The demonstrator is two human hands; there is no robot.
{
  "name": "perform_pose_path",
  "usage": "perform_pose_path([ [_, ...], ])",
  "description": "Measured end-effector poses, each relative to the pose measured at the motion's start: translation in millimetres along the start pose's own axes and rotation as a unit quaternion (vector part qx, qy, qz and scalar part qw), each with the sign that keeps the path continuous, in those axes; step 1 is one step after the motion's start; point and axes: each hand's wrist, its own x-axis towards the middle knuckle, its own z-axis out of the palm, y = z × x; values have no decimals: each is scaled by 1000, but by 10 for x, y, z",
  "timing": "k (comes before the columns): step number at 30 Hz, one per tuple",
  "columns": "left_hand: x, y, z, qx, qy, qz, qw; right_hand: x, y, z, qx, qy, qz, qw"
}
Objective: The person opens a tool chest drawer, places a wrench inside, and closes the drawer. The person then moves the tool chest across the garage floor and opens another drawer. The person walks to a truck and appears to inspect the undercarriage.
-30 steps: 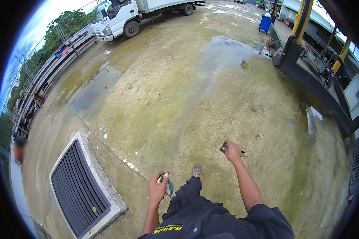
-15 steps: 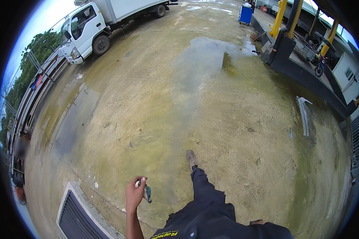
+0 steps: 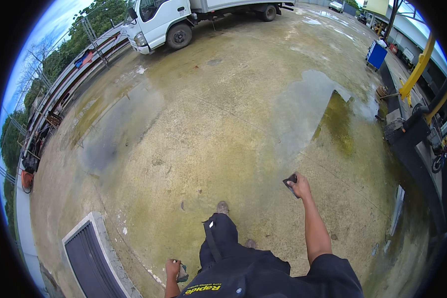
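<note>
My left hand (image 3: 173,268) hangs low beside my left leg, its fingers closed on a small dull-green object (image 3: 183,273); its exact kind is too small to make out. Out ahead and to the right, my right hand (image 3: 301,187) is stretched forward over the concrete. Pinched between its thumb and fingers is a small dark flat object (image 3: 289,183), which I cannot identify further. My legs, in dark trousers, are in mid-stride, with a dusty shoe (image 3: 223,206) showing in front.
A white box truck (image 3: 159,22) stands at the far left. Puddles (image 3: 303,107) lie on the wet concrete (image 3: 208,149). At right are a blue tool cart (image 3: 376,55), a yellow post (image 3: 418,67) and a raised dark ledge (image 3: 407,154). A grated opening (image 3: 92,258) is at lower left.
My left hand has swung back and down with the green object. My right hand has swung forward into view holding the dark object. The view has turned left, and I have stepped on.
</note>
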Motion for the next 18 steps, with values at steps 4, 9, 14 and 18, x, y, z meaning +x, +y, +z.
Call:
perform_pose_path([
  [4, 452, 597, -103, -430, 46, -59, 900, 1828, -1649, 362, 82, -84, -196, 974],
  [9, 1765, 3809, -840, -480, 13, 50, 876, 2998, -3383, 903, 69, -241, -335, 908],
  [14, 2791, 7598, -1751, -236, -187, 422, 855, 4234, -4083, 536, 84, -174, -367, 910],
  [18, 3213, 9872, -1890, -77, -118, 605, 783, 5530, -4093, 187, 124, -33, -298, 946],
])
